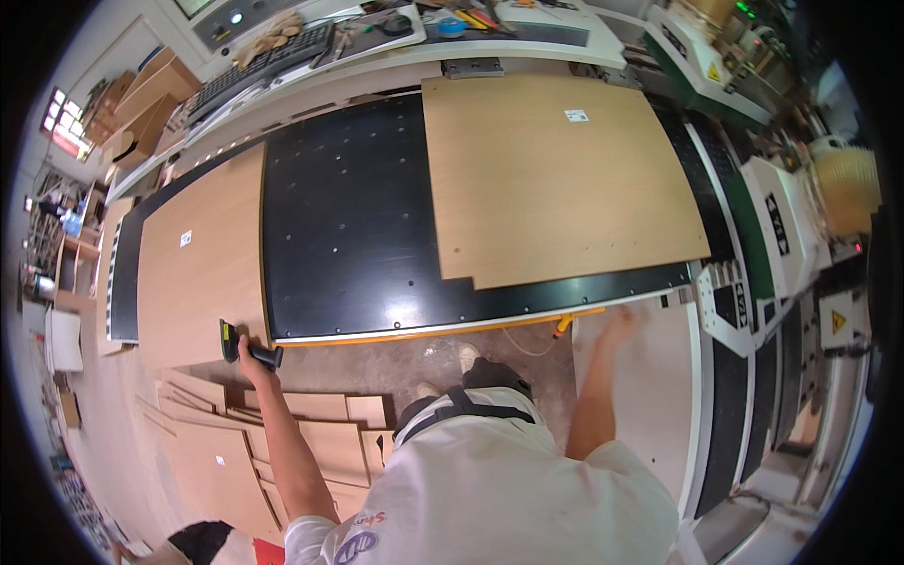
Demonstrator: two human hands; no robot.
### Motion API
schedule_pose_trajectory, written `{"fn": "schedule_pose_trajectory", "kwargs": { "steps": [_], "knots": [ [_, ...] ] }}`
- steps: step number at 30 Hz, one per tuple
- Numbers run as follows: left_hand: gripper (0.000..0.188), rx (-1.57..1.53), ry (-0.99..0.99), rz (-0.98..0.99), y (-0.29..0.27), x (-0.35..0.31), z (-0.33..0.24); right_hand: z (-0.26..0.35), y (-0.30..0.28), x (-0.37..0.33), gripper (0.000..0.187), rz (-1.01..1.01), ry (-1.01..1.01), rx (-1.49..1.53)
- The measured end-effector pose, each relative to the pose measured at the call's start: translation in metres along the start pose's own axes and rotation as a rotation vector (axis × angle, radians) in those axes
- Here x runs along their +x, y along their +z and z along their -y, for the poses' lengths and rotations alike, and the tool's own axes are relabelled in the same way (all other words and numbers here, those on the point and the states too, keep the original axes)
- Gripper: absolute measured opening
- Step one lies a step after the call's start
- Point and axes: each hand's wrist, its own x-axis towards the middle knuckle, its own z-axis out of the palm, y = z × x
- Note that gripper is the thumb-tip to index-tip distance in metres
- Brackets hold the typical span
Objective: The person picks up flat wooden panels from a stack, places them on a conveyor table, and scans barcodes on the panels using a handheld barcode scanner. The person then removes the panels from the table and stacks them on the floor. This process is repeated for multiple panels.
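My left hand (250, 360) is wrapped round the grip of a black handheld barcode scanner (229, 341). The scanner is over the near edge of a wood-coloured panel (209, 273), which lies on the left part of the black machine bed (353, 217). A small white label (185, 238) is stuck on that panel. Out to the right, beside the bed's front edge, my right hand (618, 326) is smeared by motion, so its fingers cannot be read. A larger wood-coloured panel (565, 188) with a white label (576, 116) covers the right part of the bed.
Several cut boards (311, 443) are stacked at lower left. Machine heads with warning signs (782, 226) stand at right. Behind the bed, a shelf carries a keyboard (273, 71), blue tape (451, 27) and tools. Another person (198, 544) shows at lower left.
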Motion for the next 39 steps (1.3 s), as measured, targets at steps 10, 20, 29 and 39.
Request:
{"fn": "schedule_pose_trajectory", "kwargs": {
  "steps": [10,20,29,39],
  "knots": [
    [0.026,0.039,0.081,-0.073,-0.024,0.002,0.000,0.222,0.092,0.148,0.039,0.374,-0.644,-0.765],
    [0.030,0.164,0.117,-0.167,-0.025,-0.013,-0.005,0.217,-0.008,0.003,0.045,0.378,-0.560,-0.576],
    [0.024,0.163,0.076,-0.077,-0.012,-0.037,-0.015,0.202,-0.055,0.037,0.035,0.453,-0.547,-0.590],
    [0.024,-0.109,0.182,-0.122,-0.015,-0.023,-0.027,0.245,-0.004,0.009,0.045,0.581,-0.669,-0.446]
  ]
}}
